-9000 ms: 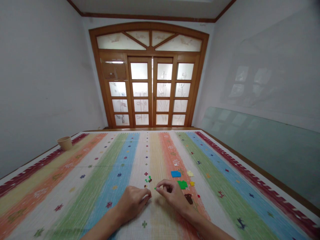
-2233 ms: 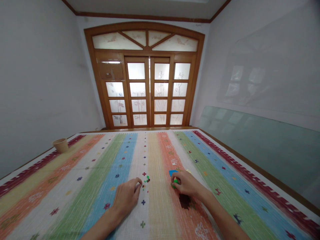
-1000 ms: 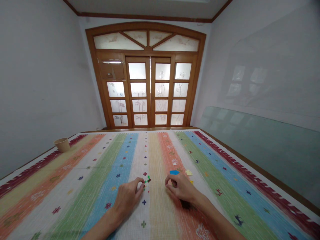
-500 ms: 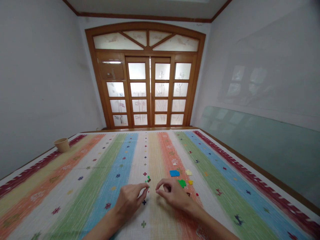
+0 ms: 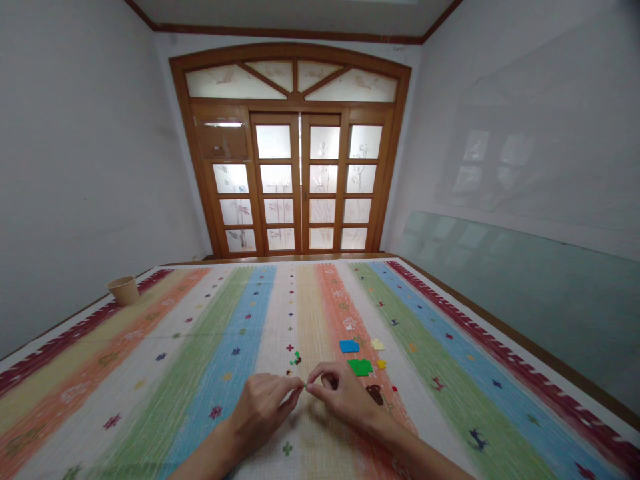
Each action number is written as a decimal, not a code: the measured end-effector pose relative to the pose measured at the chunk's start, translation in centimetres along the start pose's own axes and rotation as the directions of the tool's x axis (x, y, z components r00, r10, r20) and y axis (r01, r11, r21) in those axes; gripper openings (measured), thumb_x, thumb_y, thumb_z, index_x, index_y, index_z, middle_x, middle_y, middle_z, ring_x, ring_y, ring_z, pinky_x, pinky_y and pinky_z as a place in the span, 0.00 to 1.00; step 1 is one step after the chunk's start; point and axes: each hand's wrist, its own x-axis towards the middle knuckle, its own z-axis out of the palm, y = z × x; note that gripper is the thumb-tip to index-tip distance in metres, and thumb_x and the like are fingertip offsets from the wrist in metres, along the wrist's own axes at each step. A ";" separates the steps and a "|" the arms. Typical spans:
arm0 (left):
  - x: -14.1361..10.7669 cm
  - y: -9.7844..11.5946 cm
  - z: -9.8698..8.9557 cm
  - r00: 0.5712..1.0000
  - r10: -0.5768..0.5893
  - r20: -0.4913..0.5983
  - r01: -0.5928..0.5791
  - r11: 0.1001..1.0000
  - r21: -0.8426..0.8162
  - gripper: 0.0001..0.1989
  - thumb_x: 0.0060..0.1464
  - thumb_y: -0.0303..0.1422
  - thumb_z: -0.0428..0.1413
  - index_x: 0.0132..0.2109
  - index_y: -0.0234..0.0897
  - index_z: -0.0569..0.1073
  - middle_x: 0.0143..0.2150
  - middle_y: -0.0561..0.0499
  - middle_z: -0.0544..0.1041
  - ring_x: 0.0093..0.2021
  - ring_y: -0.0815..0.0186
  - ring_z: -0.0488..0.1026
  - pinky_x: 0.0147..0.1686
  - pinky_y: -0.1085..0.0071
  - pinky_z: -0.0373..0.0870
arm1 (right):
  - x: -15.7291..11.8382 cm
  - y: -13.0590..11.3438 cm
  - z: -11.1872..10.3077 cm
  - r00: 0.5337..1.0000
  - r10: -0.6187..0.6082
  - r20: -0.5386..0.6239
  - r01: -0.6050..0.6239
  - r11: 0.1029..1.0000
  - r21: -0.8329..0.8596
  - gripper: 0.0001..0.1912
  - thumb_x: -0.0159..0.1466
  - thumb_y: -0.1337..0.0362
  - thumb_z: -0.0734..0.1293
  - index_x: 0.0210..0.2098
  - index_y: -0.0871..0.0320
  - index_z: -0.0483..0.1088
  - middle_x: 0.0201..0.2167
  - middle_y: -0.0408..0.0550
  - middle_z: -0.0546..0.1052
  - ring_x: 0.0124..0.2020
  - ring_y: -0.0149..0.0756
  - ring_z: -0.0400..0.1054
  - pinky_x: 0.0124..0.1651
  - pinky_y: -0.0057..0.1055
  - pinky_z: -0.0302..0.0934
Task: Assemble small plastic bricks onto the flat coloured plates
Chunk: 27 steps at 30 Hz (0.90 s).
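Observation:
My left hand (image 5: 267, 403) and my right hand (image 5: 343, 393) meet fingertip to fingertip low in the middle of the view. A tiny green piece (image 5: 305, 385) shows between their pinched fingertips; its shape is too small to make out. Just beyond them on the cloth are several small green and dark red pieces (image 5: 297, 359). Right of my right hand are a green group of pieces (image 5: 360, 367), a blue group (image 5: 349, 346), a cream group (image 5: 377, 344), a few yellow pieces (image 5: 382, 365), a brown group (image 5: 374, 394) and a red piece (image 5: 395, 389).
A striped cloth (image 5: 200, 373) covers the table. Near its far left edge stands a paper cup (image 5: 123, 291). A white piece (image 5: 349, 327) lies beyond the blue group. Wooden doors with glass panes (image 5: 301, 180) are behind the table, and a pale green glass panel (image 5: 520, 280) is at the right.
My hands have come together; they were apart before. My right hand has shifted left and slightly nearer, uncovering more of the green and brown groups.

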 end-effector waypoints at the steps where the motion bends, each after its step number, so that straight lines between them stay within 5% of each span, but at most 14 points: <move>1: 0.0 0.0 0.0 1.000 0.007 0.000 -0.007 1.000 0.002 0.05 0.66 0.28 0.51 0.43 0.39 0.71 0.27 0.56 0.79 0.24 0.70 0.75 0.26 0.73 0.63 | 0.0 0.0 0.0 1.000 0.002 0.001 -0.002 1.000 0.003 0.05 0.58 0.64 0.71 0.30 0.59 0.78 0.16 0.34 0.55 0.20 0.26 0.47 0.25 0.25 0.43; 9: 0.3 0.1 0.0 1.000 0.024 -0.019 -0.024 1.000 0.001 0.05 0.66 0.29 0.51 0.43 0.38 0.72 0.26 0.56 0.78 0.22 0.71 0.74 0.25 0.74 0.64 | 0.0 0.0 -0.1 1.000 0.015 0.005 -0.015 1.000 0.001 0.04 0.58 0.66 0.69 0.31 0.59 0.78 0.16 0.33 0.53 0.20 0.26 0.46 0.25 0.26 0.42; 19: 0.2 -0.3 -0.2 0.995 -0.095 -0.023 0.095 0.995 0.005 0.09 0.68 0.33 0.49 0.42 0.37 0.73 0.26 0.55 0.79 0.20 0.72 0.72 0.27 0.75 0.65 | 0.0 -0.3 -0.4 0.999 0.011 -0.054 -0.012 1.000 -0.024 0.06 0.57 0.64 0.68 0.30 0.61 0.77 0.16 0.33 0.52 0.19 0.27 0.46 0.24 0.27 0.39; 27: -0.1 -0.8 0.1 0.965 -0.242 0.103 0.234 0.969 0.080 0.11 0.66 0.32 0.47 0.39 0.38 0.74 0.18 0.58 0.71 0.16 0.71 0.68 0.24 0.76 0.63 | -0.2 -0.5 -0.8 0.990 -0.074 -0.123 0.063 0.994 -0.091 0.10 0.60 0.59 0.68 0.31 0.59 0.77 0.16 0.35 0.54 0.20 0.28 0.49 0.24 0.27 0.42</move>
